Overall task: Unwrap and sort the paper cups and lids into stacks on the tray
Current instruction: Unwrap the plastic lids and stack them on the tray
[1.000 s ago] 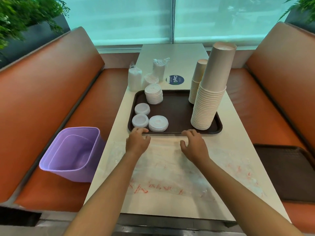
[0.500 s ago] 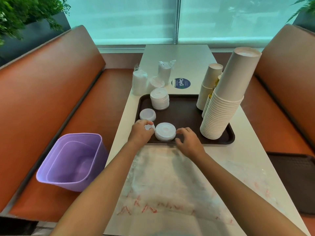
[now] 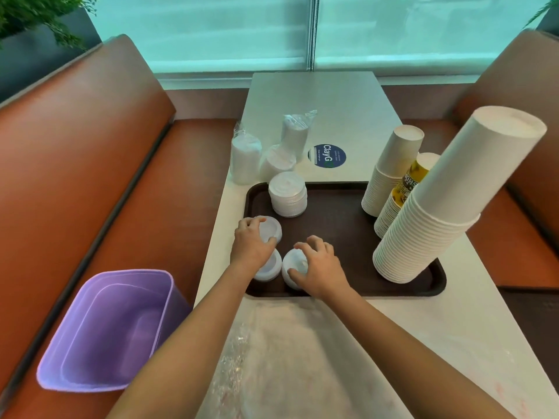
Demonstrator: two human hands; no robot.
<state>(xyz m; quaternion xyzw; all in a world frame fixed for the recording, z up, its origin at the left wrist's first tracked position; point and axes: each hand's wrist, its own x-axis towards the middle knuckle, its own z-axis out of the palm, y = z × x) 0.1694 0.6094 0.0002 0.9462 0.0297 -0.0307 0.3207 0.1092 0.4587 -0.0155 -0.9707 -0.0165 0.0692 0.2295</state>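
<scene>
Dark brown tray (image 3: 338, 207) sits mid-table on the white table (image 3: 317, 101).

Left hand (image 3: 251, 246) is at the tray's 8 o'clock area, fingers curled over the near edge of a small lid stack (image 3: 270, 229), thumb on its right side: gripping it. Directly at 6 o'clock of that stack a 2nd small lid stack (image 3: 269, 267) lies partly under the left wrist.

Right hand (image 3: 320, 270) is at the tray's 6 o'clock edge, fingers spread and curled down over a wider lid stack (image 3: 292, 267), thumb on its near side. It grips from above. This stack sits just beside the 2nd small stack, at its 3 o'clock.

Taller lid stack (image 3: 287, 195) stands at the tray's 10 o'clock corner, apart from both hands.

Cups occupy the tray's 3 o'clock side: tall white cup stack (image 3: 447, 207) nearest, a shorter white cup stack (image 3: 390, 167) at 1 o'clock, a printed yellow cup stack (image 3: 405, 192) between them.

3 wrapped lid packs (image 3: 272, 152) stand off the tray at 11 o'clock, still in plastic, beside a round blue sticker (image 3: 326, 155).

Crumpled clear plastic wrap (image 3: 287, 352) lies on the table at 6 o'clock of the tray, between the forearms. Purple bin (image 3: 106, 328) sits on the orange bench at 8 o'clock.
</scene>
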